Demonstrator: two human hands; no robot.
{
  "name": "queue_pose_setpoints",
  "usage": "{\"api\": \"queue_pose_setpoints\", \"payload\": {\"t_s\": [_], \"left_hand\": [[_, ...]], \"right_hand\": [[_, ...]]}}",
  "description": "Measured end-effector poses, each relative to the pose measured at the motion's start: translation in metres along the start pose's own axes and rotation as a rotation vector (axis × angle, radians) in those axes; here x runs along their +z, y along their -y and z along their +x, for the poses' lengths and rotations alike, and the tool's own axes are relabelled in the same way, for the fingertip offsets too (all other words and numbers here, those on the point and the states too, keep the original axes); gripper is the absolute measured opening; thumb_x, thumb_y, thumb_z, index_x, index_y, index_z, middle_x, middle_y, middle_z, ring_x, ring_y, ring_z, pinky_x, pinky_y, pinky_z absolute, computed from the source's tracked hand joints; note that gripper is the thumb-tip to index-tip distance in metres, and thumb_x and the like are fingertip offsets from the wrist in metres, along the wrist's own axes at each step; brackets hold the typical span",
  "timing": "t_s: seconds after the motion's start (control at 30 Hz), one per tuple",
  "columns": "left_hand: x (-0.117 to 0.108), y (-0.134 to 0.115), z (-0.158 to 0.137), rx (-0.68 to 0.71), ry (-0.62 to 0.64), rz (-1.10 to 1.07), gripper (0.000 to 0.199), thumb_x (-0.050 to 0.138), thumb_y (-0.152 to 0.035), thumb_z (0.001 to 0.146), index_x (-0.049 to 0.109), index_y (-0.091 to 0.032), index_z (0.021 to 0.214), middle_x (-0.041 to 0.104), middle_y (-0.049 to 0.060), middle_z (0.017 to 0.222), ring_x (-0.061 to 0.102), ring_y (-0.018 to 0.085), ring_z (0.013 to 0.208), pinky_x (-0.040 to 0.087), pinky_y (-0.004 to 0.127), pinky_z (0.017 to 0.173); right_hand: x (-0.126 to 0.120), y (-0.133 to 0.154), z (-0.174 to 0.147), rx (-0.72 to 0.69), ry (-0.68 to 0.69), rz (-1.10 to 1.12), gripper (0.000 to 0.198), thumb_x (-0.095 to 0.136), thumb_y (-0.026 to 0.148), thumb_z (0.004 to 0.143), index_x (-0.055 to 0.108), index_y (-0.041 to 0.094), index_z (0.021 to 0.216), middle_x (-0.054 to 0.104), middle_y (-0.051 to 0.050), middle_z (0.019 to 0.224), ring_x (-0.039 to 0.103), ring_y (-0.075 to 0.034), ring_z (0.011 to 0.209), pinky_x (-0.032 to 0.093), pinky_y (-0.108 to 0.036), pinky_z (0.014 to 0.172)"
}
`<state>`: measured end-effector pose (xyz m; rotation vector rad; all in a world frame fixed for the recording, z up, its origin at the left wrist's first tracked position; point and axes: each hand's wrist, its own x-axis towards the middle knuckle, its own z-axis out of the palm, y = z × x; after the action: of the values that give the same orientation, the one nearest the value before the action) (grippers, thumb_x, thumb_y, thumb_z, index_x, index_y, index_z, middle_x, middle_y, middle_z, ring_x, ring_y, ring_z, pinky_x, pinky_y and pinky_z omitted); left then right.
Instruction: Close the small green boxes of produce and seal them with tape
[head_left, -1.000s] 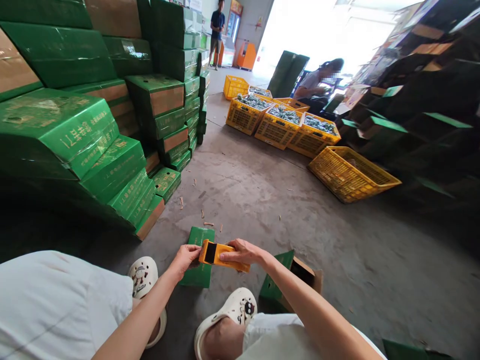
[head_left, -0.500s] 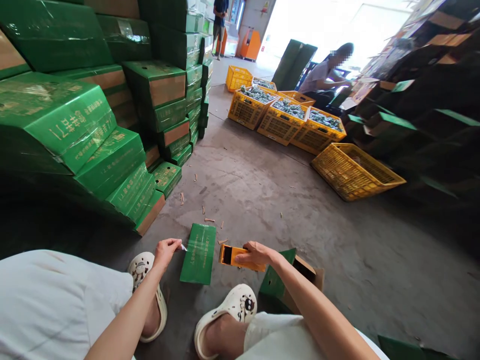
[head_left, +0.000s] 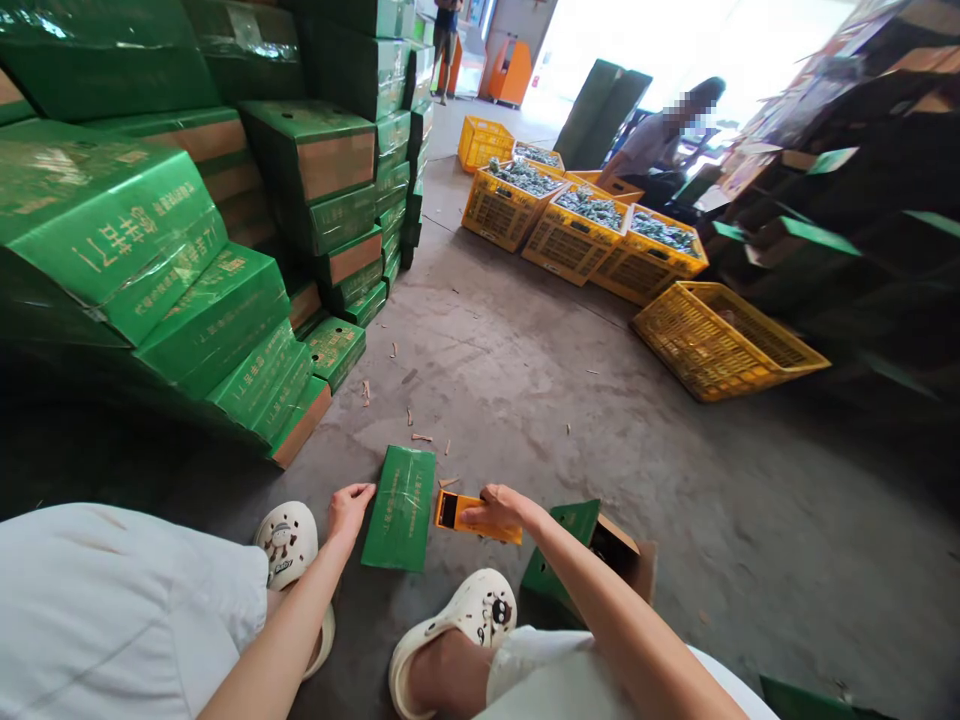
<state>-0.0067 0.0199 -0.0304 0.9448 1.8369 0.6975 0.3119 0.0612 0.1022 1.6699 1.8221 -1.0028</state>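
A closed green carton (head_left: 400, 508) with printed lettering and a shiny band across its top lies on the floor in front of me. My left hand (head_left: 349, 510) is at its left edge, fingers pinched together at the side. Whatever they hold there is hidden. My right hand (head_left: 496, 508) is wrapped around a flat orange hand tool (head_left: 445, 509) with a black rectangular part near its end. That end points at the carton's right side, a small gap away. The tool's exact kind is unclear.
Stacked green cartons (head_left: 184, 300) rise on the left. An opened green carton (head_left: 570, 530) lies beside my right forearm. Yellow crates (head_left: 577, 245) with greyish-green contents and a tilted yellow crate (head_left: 720, 350) stand ahead, near a seated person (head_left: 649, 150). Scraps litter the floor.
My left hand has moved right to the carton's edge; the pale strip that showed at its fingertips is out of sight. The orange tool has shifted slightly left. The view has tilted a little.
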Motion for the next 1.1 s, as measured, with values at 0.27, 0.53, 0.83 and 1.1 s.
{"api": "queue_pose_setpoints", "payload": {"t_s": [0.27, 0.53, 0.83, 1.1], "left_hand": [[0.001, -0.006, -0.017, 0.073, -0.195, 0.153, 0.047, 0.048, -0.030, 0.097, 0.059, -0.010, 0.138, 0.065, 0.021, 0.133, 0.059, 0.031, 0.131, 0.045, 0.047, 0.113], [0.064, -0.036, -0.079, 0.300, -0.198, 0.621, 0.095, 0.058, -0.069, 0.092, 0.028, -0.017, 0.166, 0.034, 0.026, 0.162, 0.053, 0.045, 0.131, 0.046, 0.060, 0.104], [-0.009, -0.015, -0.024, 0.073, -0.117, 0.610, 0.073, 0.027, -0.063, 0.104, 0.019, -0.029, 0.168, 0.039, 0.019, 0.163, 0.052, 0.040, 0.137, 0.042, 0.058, 0.110], [-0.032, -0.016, 0.002, -0.054, 0.064, 0.482, 0.101, 0.037, -0.083, 0.091, 0.015, -0.022, 0.168, 0.046, 0.029, 0.155, 0.045, 0.046, 0.146, 0.040, 0.058, 0.111]], "right_hand": [[-0.001, 0.015, 0.002, 0.015, -0.001, -0.043, 0.053, 0.072, 0.064, 0.082, 0.075, 0.012, 0.087, 0.067, -0.007, 0.075, 0.059, -0.017, 0.066, 0.036, -0.025, 0.055], [-0.004, 0.017, 0.004, -0.020, 0.016, -0.042, 0.050, 0.072, 0.061, 0.084, 0.074, 0.012, 0.086, 0.066, -0.007, 0.074, 0.059, -0.017, 0.066, 0.033, -0.024, 0.053], [0.000, 0.081, 0.013, -0.145, -0.018, 0.027, 0.056, 0.065, 0.070, 0.087, 0.075, 0.015, 0.092, 0.064, -0.002, 0.076, 0.056, -0.014, 0.067, 0.033, -0.021, 0.054], [-0.003, 0.111, 0.024, -0.223, 0.006, 0.073, 0.054, 0.066, 0.065, 0.090, 0.076, 0.013, 0.099, 0.067, -0.003, 0.081, 0.056, -0.012, 0.068, 0.035, -0.020, 0.054]]}}
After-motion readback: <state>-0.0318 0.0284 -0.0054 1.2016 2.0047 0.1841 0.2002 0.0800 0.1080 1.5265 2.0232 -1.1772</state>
